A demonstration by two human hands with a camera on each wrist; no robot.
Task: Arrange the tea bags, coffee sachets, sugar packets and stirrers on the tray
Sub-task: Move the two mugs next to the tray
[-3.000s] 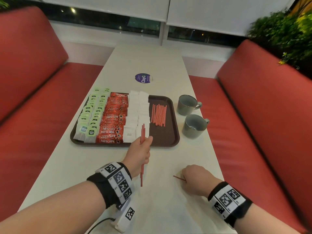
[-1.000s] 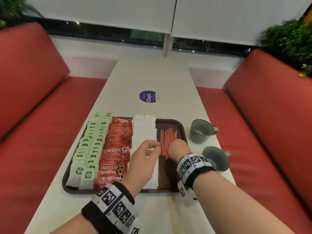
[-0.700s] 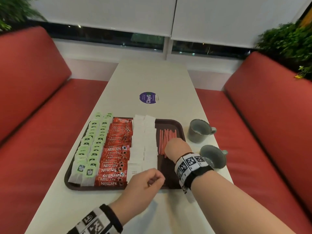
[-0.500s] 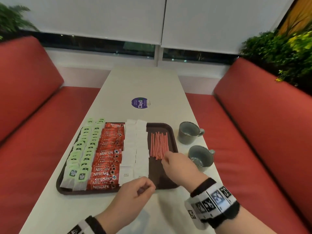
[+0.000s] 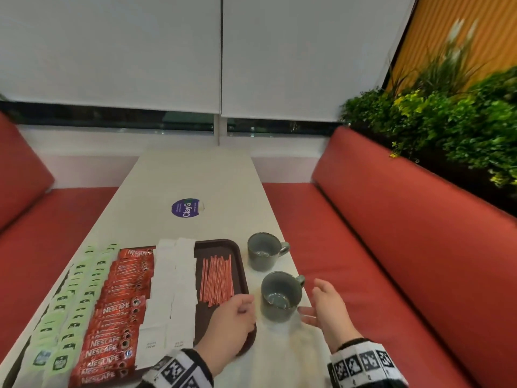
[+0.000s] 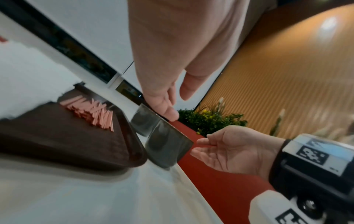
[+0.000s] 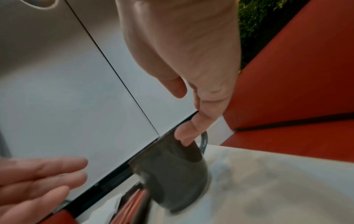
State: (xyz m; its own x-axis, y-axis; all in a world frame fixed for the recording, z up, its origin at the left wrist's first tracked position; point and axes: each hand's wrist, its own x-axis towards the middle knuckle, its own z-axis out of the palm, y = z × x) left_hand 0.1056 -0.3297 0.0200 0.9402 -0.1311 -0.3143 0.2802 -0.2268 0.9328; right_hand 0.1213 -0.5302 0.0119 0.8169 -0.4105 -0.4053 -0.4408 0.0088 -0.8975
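Observation:
A brown tray (image 5: 243,271) holds rows of green tea bags (image 5: 81,289), red coffee sachets (image 5: 123,303), white sugar packets (image 5: 170,289) and a pile of red stirrers (image 5: 216,278). My left hand (image 5: 243,306) hovers over the tray's near right corner with nothing in it, fingers straight in the right wrist view (image 7: 47,175). My right hand (image 5: 313,301) is open and empty just right of the near grey mug (image 5: 279,296). The mug stands between the two hands. It shows dark and blurred in the right wrist view (image 7: 172,174).
A second grey mug (image 5: 264,254) stands farther back, beside the tray's right rim. A purple round sticker (image 5: 186,208) lies on the white table (image 5: 195,175). Red benches (image 5: 391,247) run along both sides, and plants (image 5: 447,121) stand behind the right one.
Both hands put their stirrers on the tray, then left the stirrer pile and moved right to either side of the near mug. The camera has tilted up and to the right.

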